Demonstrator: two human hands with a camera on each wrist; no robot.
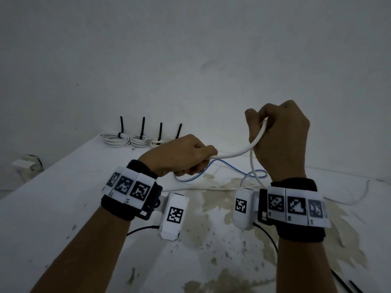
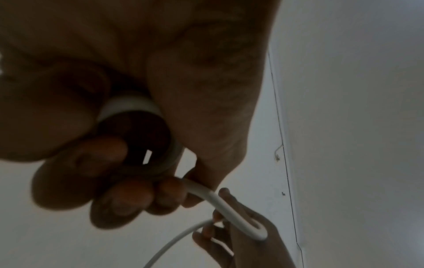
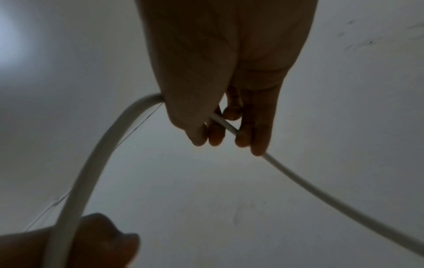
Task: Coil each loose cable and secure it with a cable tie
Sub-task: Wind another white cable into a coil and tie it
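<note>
The white cable arcs across the middle of the head view, held up off the table between my two hands. My left hand, at centre frame, is curled round it; the left wrist view shows a small loop of cable already gathered inside that fist, my fingers folded under it. From there the cable rises to my right hand, higher and to the right, where my fingers and thumb are closed round it; in the right wrist view it passes between my fingertips and runs off to the lower right. Below my right hand the slack drops to the table at centre right, beside a thin blue-edged cable lying in loose curves. In the upper left, against the wall, four coils sit in a row, each bound by a black tie whose tail stands up.
</note>
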